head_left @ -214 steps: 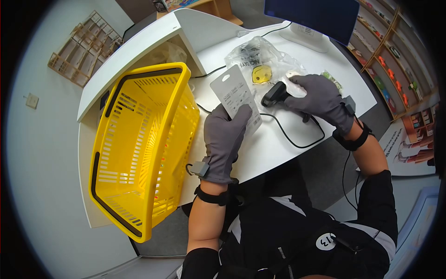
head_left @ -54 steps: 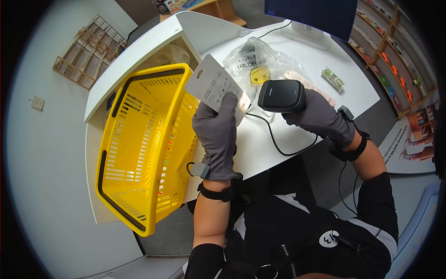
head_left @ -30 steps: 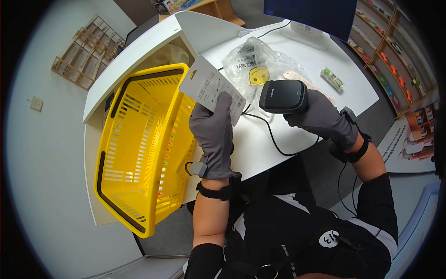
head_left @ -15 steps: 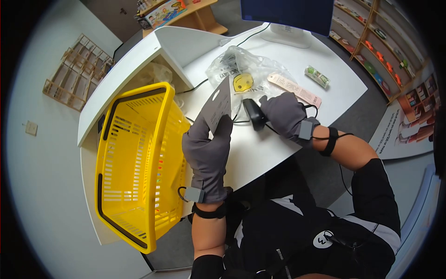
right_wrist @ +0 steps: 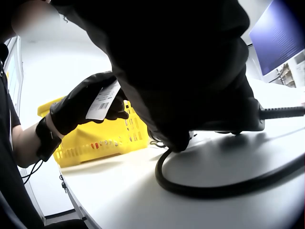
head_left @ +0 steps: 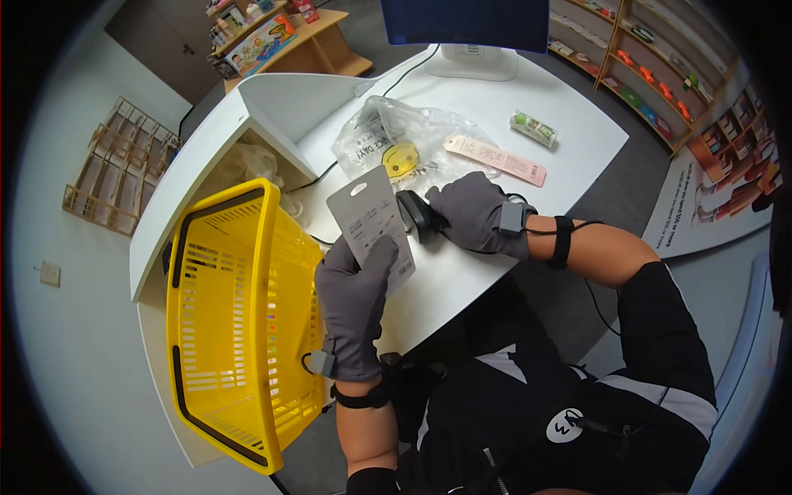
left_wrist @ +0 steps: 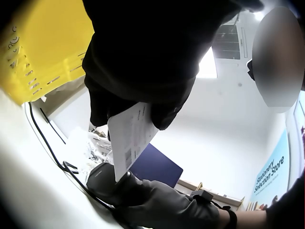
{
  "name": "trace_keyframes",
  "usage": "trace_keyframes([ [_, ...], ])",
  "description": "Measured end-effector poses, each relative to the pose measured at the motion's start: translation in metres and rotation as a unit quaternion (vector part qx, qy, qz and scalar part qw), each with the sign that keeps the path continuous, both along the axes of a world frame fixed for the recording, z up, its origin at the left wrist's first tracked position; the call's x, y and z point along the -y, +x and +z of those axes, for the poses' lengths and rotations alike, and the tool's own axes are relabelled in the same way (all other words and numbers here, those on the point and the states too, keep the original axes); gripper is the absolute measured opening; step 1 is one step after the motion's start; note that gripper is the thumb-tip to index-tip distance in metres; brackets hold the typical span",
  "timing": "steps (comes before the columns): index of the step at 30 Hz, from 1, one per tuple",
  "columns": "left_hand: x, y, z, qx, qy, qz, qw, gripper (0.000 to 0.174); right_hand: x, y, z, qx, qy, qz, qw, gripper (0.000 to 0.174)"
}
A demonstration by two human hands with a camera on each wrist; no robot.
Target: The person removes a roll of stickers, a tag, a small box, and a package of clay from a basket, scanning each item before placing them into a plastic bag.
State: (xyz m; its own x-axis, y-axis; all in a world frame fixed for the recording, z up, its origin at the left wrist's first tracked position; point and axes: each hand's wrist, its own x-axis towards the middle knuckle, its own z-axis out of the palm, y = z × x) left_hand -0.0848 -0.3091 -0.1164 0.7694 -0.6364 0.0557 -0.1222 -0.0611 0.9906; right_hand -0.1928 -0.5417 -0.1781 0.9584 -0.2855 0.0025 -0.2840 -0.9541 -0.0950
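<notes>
Holding a card above the worktop, scanner lying beside it.
Head: the left hand point(head_left: 355, 301) pinches the card point(head_left: 369, 224) upright next to the basket point(head_left: 219, 330); the right hand point(head_left: 474, 216) is curled round the scanner point(head_left: 415, 216), which rests on the worktop point(head_left: 462, 280). The bag point(head_left: 388, 140) reads "NICE DAY!". Left wrist: fingers sit near the card's point(left_wrist: 129, 138) barcode and are best kept clear of it. Right wrist: the cable point(right_wrist: 209, 188) loops loosely, so mind it doesn't snag.
</notes>
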Motion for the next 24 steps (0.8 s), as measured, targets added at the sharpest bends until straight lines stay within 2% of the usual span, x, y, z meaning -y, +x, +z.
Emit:
trace_keyframes([
  [2, -0.001, 0.001, 0.001, -0.077, 0.008, -0.014, 0.997, 0.032, -0.002, -0.007, 0.022, -0.022, 0.055, 0.012, 0.998, 0.048],
  [3, -0.001, 0.001, 0.002, -0.077, 0.008, -0.014, 0.997, 0.032, -0.002, -0.010, 0.025, -0.023, 0.055, 0.012, 0.998, 0.048],
  [7, 0.005, 0.000, 0.003, -0.118, 0.010, -0.016, 0.993, 0.035, -0.001, -0.021, 0.039, 0.021, 0.084, 0.023, 0.996, 0.048],
  [8, 0.006, 0.001, 0.002, -0.113, 0.012, -0.022, 0.993, 0.035, -0.001, -0.023, 0.044, 0.076, 0.124, 0.035, 0.989, 0.049],
  [10, 0.009, 0.001, -0.001, -0.103, 0.017, -0.038, 0.994, 0.037, -0.001, -0.029, 0.057, 0.185, 0.200, 0.055, 0.961, 0.052],
  [11, 0.012, -0.002, -0.001, -0.105, 0.016, -0.041, 0.994, 0.037, -0.002, -0.030, 0.062, 0.184, 0.199, 0.052, 0.961, 0.052],
  [14, 0.025, -0.016, 0.000, -0.117, -0.063, -0.066, 0.989, 0.036, -0.008, -0.029, 0.075, 0.097, 0.358, -0.004, 0.929, 0.058],
  [15, 0.028, -0.018, -0.001, -0.118, -0.064, -0.070, 0.989, 0.036, -0.008, -0.031, 0.074, 0.097, 0.356, -0.007, 0.929, 0.058],
  [18, 0.034, -0.021, -0.001, -0.071, -0.040, -0.091, 0.993, 0.040, -0.007, -0.034, 0.071, 0.147, 0.494, -0.035, 0.856, 0.054],
  [23, 0.031, -0.025, 0.004, -0.024, -0.020, -0.107, 0.994, 0.049, 0.028, -0.036, 0.089, 0.161, 0.420, -0.072, 0.890, 0.059],
  [24, 0.025, -0.025, 0.005, -0.025, 0.003, -0.097, 0.995, 0.052, 0.043, -0.037, 0.095, 0.144, 0.340, -0.083, 0.925, 0.057],
])
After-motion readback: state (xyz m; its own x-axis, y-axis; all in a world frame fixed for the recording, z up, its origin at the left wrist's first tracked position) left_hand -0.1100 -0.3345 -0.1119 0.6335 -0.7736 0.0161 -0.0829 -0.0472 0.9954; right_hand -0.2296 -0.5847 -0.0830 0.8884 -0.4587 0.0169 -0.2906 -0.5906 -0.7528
